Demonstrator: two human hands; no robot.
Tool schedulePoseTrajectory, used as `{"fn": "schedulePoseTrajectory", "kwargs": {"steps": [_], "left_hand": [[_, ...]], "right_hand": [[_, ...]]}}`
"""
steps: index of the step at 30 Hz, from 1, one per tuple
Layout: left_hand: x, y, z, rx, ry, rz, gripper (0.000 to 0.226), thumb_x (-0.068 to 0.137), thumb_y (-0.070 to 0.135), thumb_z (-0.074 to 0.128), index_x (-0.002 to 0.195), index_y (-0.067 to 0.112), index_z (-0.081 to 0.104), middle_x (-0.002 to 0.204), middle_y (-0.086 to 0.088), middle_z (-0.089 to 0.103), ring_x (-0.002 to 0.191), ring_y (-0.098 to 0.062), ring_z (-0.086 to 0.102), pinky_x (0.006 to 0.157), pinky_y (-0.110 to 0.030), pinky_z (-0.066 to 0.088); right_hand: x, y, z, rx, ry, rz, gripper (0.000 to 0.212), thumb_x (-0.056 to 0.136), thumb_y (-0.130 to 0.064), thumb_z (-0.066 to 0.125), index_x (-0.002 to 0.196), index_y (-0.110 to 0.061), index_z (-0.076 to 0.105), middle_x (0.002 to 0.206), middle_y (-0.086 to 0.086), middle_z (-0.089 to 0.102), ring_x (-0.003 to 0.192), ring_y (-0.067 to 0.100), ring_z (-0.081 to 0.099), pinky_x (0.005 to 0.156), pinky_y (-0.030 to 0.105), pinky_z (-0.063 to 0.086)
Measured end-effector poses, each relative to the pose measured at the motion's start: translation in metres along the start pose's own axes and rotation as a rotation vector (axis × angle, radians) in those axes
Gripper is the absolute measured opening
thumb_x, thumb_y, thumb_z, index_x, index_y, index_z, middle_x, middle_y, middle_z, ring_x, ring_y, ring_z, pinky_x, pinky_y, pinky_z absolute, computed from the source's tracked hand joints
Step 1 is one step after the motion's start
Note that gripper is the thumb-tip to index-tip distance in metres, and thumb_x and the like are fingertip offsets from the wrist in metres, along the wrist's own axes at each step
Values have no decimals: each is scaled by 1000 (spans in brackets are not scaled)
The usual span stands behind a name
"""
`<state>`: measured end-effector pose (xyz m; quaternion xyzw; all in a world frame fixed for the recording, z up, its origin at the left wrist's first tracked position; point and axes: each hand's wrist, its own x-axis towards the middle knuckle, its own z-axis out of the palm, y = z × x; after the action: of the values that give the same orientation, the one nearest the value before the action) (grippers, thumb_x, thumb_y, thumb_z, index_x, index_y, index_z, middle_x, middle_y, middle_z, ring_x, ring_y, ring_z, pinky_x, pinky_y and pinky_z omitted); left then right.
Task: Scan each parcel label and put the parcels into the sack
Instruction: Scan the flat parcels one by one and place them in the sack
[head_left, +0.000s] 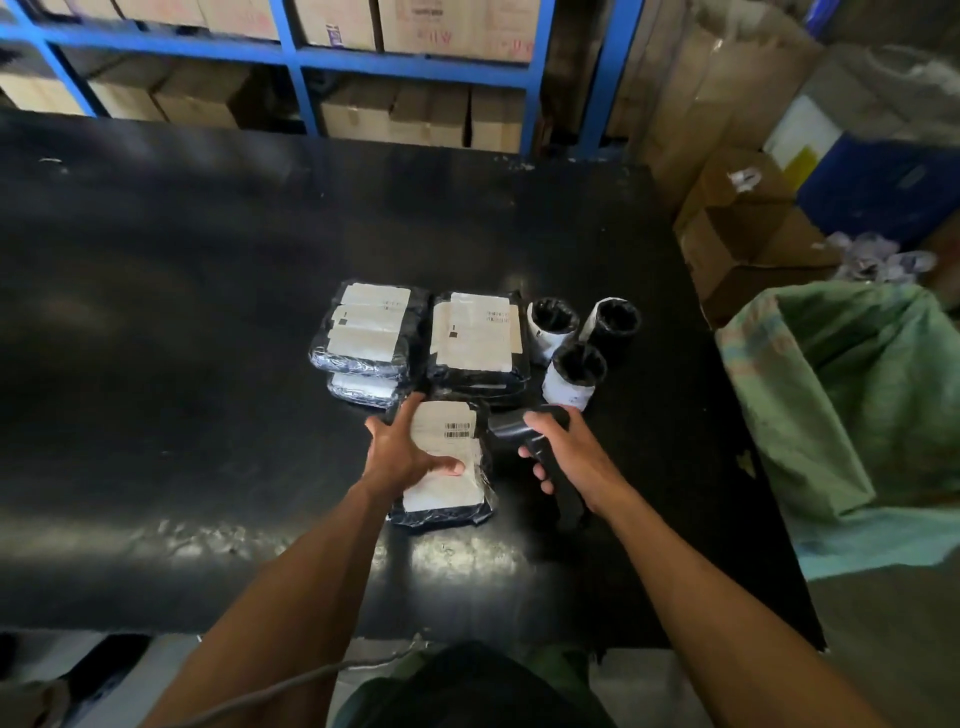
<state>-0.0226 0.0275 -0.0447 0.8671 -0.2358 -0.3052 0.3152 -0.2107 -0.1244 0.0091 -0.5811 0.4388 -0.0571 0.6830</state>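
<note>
A black-wrapped parcel (457, 499) with a white barcode label lies near the front of the black table (182, 312). My left hand (400, 452) grips its left side, thumb across the label. My right hand (566, 452) holds a black handheld scanner (524, 423), its head pointing left at the parcel's barcode. Behind lie two stacks of flat labelled parcels (366, 332) (478, 338) and three upright black rolled parcels (574, 374). The green woven sack (857, 395) stands open to the right of the table.
Blue steel shelving (296, 57) filled with cardboard boxes runs behind the table. Open cardboard boxes (748, 244) and a blue bin (883, 192) sit at the right, beyond the sack. A grey cable (291, 680) trails at the bottom, near my body.
</note>
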Motion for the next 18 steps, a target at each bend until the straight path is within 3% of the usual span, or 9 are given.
{"fn": "schedulePoseTrajectory", "kwargs": {"steps": [5, 13, 18], "left_hand": [[-8, 0, 2, -16, 73, 17, 122, 41, 45, 99, 146, 44, 36, 118, -7, 32, 99, -28, 49, 98, -44, 50], [-7, -4, -5, -26, 106, 21, 119, 42, 48, 99, 142, 50, 35, 118, -9, 34, 94, -27, 48, 92, -42, 52], [-4, -5, -11, -23, 113, 25, 117, 41, 53, 97, 140, 51, 35, 124, -14, 37, 103, -38, 54, 92, -46, 54]], "right_hand": [[0, -7, 24, -163, 69, -137, 43, 92, -64, 58, 119, -33, 47, 88, 13, 74, 55, 19, 60, 49, 32, 50], [-2, -12, 33, -237, 80, -176, 42, 93, -62, 57, 120, -31, 46, 82, 9, 69, 52, 18, 58, 49, 33, 50], [-5, -12, 34, -263, 74, -196, 43, 93, -62, 57, 121, -32, 45, 82, 8, 68, 53, 17, 58, 47, 31, 49]]}}
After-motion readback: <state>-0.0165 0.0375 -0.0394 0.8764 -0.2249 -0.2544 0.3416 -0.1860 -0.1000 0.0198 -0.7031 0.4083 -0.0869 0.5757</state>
